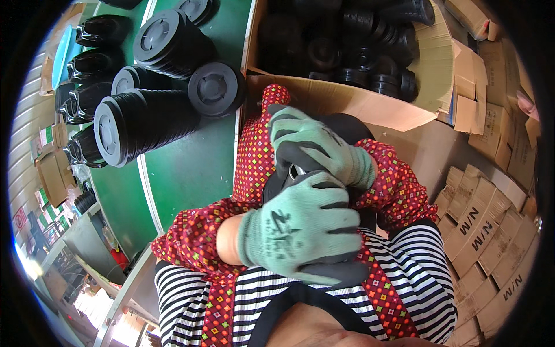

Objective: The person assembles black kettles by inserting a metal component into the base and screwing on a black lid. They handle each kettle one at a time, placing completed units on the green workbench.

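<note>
Before the striped shirt (416, 277), left hand (300, 228) points rightward, right hand (321, 147) leftward.

Left glove (303, 228) and right glove (324, 147) were mint-green knit, dark grey coating on the fingers; black print across the left one's back. Sleeves (193, 238) were red, small multicolour flower-and-diamond pattern. Same print on apron (253, 156) and straps (218, 306). Shirt (419, 260) was black-and-white striped, black neckband (265, 315).
</note>
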Available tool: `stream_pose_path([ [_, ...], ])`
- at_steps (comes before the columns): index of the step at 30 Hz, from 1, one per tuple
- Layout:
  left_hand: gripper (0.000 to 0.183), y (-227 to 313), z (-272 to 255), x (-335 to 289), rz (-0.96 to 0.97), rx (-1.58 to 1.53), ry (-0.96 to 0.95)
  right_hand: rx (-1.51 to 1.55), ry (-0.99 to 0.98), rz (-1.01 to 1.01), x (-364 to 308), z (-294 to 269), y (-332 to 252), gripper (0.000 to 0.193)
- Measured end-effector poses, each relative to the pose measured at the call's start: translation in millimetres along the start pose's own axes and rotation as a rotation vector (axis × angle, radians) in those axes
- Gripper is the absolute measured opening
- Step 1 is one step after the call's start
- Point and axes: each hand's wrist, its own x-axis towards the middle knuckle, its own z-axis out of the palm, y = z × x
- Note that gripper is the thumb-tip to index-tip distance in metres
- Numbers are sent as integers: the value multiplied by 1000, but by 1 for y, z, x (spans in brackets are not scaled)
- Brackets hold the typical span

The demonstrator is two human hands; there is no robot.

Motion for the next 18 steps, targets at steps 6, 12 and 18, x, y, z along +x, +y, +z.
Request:
stream_pose_path([
  [6,65,-44,-22,-74,65,-657,232,-247,-511,484,42,-67,-34,68],
  [12,84,33,-65,-13,-529,71,-43,-109,-678,527,66,-74,-25,57],
  [18,94,25,-43,-11,-838,496,-186,-244,-575,576,54,-63,-37,61],
])
